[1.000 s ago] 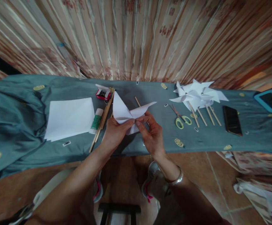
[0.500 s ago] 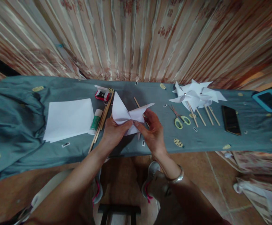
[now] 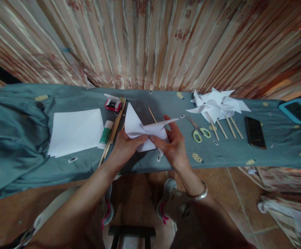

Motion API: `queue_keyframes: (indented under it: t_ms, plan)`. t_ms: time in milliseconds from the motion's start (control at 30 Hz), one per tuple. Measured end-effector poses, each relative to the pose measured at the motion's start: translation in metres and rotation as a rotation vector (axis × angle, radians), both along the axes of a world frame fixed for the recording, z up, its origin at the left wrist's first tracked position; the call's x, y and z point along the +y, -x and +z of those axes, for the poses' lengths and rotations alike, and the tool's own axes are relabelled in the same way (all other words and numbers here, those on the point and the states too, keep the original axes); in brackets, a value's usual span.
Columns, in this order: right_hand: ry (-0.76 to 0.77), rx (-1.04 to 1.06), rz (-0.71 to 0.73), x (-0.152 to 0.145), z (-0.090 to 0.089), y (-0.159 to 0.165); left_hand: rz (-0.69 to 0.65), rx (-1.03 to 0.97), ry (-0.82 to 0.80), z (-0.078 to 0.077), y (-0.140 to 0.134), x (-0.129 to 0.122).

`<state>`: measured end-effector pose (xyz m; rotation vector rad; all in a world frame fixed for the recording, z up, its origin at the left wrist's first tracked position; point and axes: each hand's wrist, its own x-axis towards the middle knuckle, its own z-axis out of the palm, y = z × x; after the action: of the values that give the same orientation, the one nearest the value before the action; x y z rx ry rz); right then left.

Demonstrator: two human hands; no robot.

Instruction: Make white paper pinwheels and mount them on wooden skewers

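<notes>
A white paper pinwheel (image 3: 134, 125) with folded blades is held above the table between my two hands. My left hand (image 3: 125, 145) grips its left side, the thumb pressing near the centre. From the right, my right hand (image 3: 175, 143) pinches the paper, its thumb also at the centre and its fingers behind a blade. The two thumb tips almost meet. Whatever lies under them is too small to make out. Behind the pinwheel a wooden stick (image 3: 151, 114) lies on the cloth, partly covered by the paper.
To the left are a stack of white paper (image 3: 76, 131), a glue stick (image 3: 106, 133), wooden sticks (image 3: 117, 122) and a red box of pins (image 3: 112, 103). On the right lie scissors (image 3: 197, 133), several finished pinwheels (image 3: 218, 103), a phone (image 3: 255, 132) and a blue-framed device (image 3: 299, 110).
My right hand has shifted slightly right, and the right blade of the pinwheel now reaches farther right. My left hand has barely moved.
</notes>
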<state>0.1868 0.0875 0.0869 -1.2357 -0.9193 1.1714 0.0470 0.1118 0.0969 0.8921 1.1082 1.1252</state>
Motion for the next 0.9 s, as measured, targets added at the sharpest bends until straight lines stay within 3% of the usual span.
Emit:
queue_keyframes:
  t_ms: [367,900]
  plan:
    - [-0.041,-0.132,-0.053,-0.003,0.0,0.003,0.025,0.142,-0.057,-0.006,0.003,0.002]
    - [-0.02,-0.092,-0.043,-0.002,-0.001,0.001,-0.001,0.255,-0.088,-0.014,0.007,0.001]
